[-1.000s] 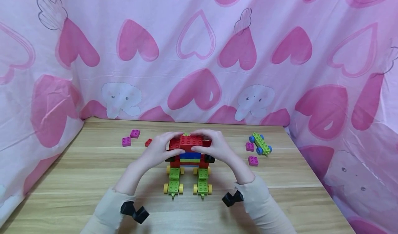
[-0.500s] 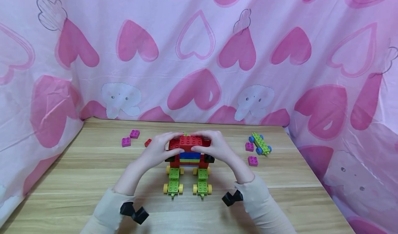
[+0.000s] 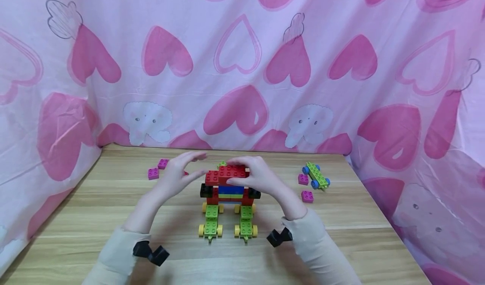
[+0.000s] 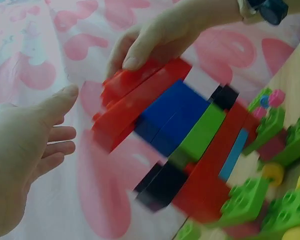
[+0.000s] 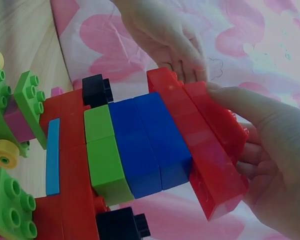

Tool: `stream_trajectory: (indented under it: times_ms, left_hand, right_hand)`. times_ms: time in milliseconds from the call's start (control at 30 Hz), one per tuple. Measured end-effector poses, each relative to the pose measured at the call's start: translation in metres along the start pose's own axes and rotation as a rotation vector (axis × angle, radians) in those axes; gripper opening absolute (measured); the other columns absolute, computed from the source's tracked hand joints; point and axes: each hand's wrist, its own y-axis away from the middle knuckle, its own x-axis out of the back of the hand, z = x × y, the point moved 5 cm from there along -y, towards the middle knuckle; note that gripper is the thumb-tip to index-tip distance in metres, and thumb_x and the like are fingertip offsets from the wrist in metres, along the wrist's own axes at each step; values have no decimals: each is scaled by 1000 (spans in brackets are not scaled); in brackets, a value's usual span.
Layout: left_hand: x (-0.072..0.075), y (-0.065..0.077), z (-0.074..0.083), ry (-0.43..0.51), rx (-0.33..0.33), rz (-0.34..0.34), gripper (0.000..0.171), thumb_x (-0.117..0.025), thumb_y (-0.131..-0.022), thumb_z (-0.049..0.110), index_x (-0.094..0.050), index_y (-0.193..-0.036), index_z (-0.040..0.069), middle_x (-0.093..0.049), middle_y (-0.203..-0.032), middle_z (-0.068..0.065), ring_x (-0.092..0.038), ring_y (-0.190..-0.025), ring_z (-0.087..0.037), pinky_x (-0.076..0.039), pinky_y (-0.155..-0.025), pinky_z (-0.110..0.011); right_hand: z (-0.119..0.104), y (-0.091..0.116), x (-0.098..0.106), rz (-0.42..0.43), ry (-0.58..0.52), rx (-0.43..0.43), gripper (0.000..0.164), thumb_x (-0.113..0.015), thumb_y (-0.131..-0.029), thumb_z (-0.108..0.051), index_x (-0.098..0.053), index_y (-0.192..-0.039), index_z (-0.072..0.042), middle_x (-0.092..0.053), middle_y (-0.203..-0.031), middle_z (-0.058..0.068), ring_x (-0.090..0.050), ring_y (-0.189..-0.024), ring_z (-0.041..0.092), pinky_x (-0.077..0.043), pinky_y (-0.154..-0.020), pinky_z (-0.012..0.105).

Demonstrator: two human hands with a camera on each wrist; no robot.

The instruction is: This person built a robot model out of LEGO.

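A toy-brick figure stands upright on the table, with blue bricks (image 3: 231, 190) in its body, black bricks (image 3: 206, 190) at its sides and green wheeled bases (image 3: 211, 226) as feet. Red bricks (image 3: 232, 172) cap it. My right hand (image 3: 262, 175) holds these red bricks at their right end, thumb in front and fingers behind. My left hand (image 3: 175, 176) is off the figure to its left, fingers spread and holding nothing. In the left wrist view, a gap shows between the left thumb and the red bricks (image 4: 140, 102).
Pink bricks (image 3: 153, 174) lie at the back left, near a red piece (image 3: 185, 173) mostly hidden by my left hand. At right are more pink bricks (image 3: 307, 196) and a green wheeled base (image 3: 317, 175) with blue wheels. A heart-print curtain (image 3: 235, 108) borders the table.
My left hand has let go of the red bricks and moved left, away from the figure. My right hand has shifted slightly left and remains on the top. The figure stands in place.
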Motion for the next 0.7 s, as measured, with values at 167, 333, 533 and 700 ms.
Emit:
stream_trajectory:
  times_ms: [167, 333, 533, 700]
  left_hand:
    - [18, 5, -24, -65, 40, 90, 43, -76, -84, 9, -63, -125, 3, -70, -116, -14, -64, -107, -33, -54, -88, -50]
    - [31, 14, -57, -101, 111, 143, 42, -74, -84, 5, -62, -124, -1, -67, -118, -20, -61, -109, -39, -50, -90, -55]
    - [37, 31, -101, -147, 258, 134, 42, -73, -86, 7, -60, -125, -2, -63, -121, -24, -65, -62, -27, -56, -62, -35]
    - [36, 42, -131, -158, 352, 51, 50, -72, -88, 9, -53, -131, -6, -55, -130, -32, -65, -98, -42, -51, -92, -54]
  right_hand:
    - [-3, -2, -2, -24, 36, -39, 47, -76, -86, -28, -65, -126, -6, -69, -123, 8, -66, -109, 19, -54, -95, 35]
    - [-4, -2, -3, -17, 38, -64, 43, -75, -87, -27, -67, -124, -6, -70, -121, 7, -67, -106, 19, -55, -92, 34]
    - [-4, -2, -4, -23, 31, -112, 44, -75, -87, -29, -67, -124, -8, -71, -119, 7, -67, -100, 18, -56, -88, 33]
    - [-3, -2, -5, -22, 34, -152, 43, -76, -86, -29, -68, -124, -10, -71, -118, 6, -66, -99, 17, -56, -89, 34]
